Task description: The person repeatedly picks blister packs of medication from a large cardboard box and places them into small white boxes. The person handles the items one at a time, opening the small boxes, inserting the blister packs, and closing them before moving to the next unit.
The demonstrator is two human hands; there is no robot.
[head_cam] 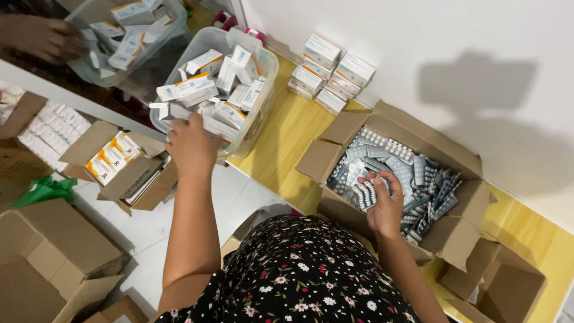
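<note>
The left hand (190, 143) reached into the clear tub (263, 90) of small white cartons (194, 88), fingers curled, perhaps on one, though its back hid this. The right hand (382, 206) gripped a stack of blister strips (366, 192) over the open cardboard box (460, 230) holding more.

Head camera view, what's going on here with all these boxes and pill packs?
A person in a floral top sits among open cartons. Their right hand holds a stack of silver blister packs over an open cardboard box filled with more loose blister packs. Their left hand reaches into a clear plastic tub of small white cartons with orange stripes. More of the same cartons are stacked against the wall. Another person's hand rests at a second tub at top left.
</note>
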